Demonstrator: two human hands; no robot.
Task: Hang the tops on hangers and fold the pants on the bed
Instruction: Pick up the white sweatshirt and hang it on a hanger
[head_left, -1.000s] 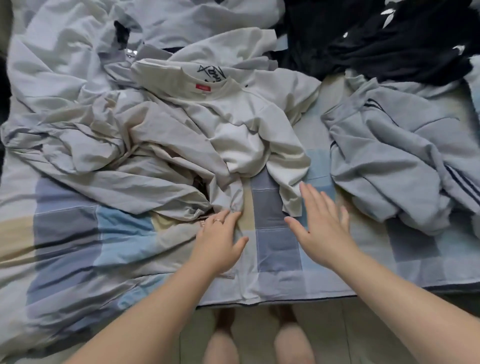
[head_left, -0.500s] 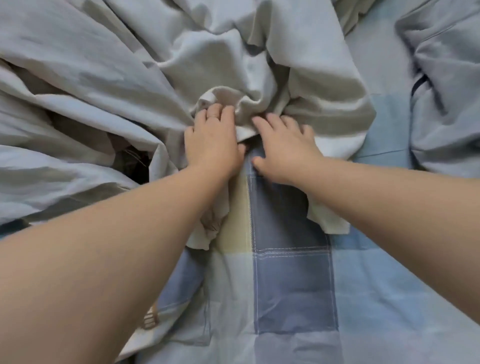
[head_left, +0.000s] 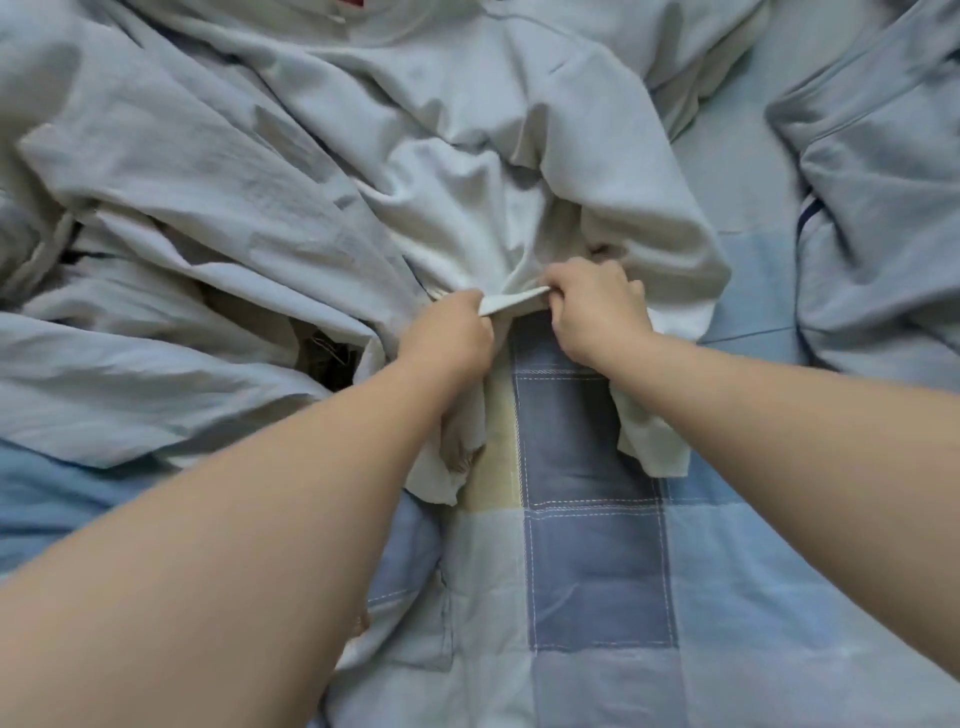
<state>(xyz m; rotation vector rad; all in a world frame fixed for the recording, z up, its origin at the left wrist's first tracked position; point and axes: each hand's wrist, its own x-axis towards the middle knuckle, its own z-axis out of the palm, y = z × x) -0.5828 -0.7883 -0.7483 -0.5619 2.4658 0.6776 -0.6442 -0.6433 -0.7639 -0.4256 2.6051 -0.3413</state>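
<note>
Left hand (head_left: 451, 332) and right hand (head_left: 597, 306) both pinch the white shirt's (head_left: 467, 208) hem (head_left: 511, 303) mid-bed (head_left: 597, 571), probably to lift it for hanging.

This is a bedroom in a home: the whole surface is a soft quilted bedcover (head_left: 597, 582) of pale blue, navy and cream squares sewn with white stitching. Everyday clothes lie loose across it: a crumpled off-white cotton top (head_left: 467, 208) with a red collar label in the middle, a wrinkled pale grey garment (head_left: 182, 156) at left and a grey garment with dark stripes (head_left: 883, 182) at right.
</note>
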